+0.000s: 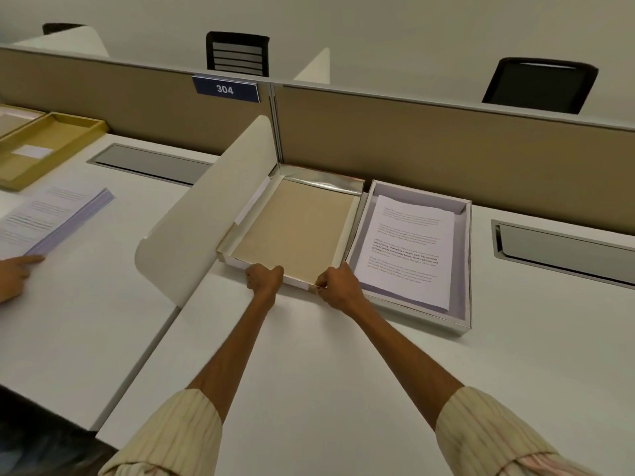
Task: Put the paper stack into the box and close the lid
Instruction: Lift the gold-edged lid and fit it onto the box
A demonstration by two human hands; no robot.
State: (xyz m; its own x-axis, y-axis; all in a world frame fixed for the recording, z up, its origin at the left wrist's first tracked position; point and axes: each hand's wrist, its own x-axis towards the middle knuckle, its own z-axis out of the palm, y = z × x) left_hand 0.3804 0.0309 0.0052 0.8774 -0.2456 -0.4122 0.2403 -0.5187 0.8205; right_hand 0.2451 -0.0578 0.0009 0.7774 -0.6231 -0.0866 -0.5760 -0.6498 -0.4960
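Observation:
A white box (460,269) sits on the desk at right, and the paper stack (405,255) with printed text lies inside it. Just left of it lies the lid (295,228), upside down, its tan inner face up and a shiny rim at the back. My left hand (264,278) grips the lid's near edge, fingers curled over the rim. My right hand (338,285) holds the lid's near right corner, next to the box.
A curved white divider (206,214) stands close to the lid's left side. A tan partition (412,142) runs along the back. On the neighbouring desk lie another paper stack (58,218), a yellow tray (44,146) and another person's hand (15,274). A cable slot (563,252) lies at right.

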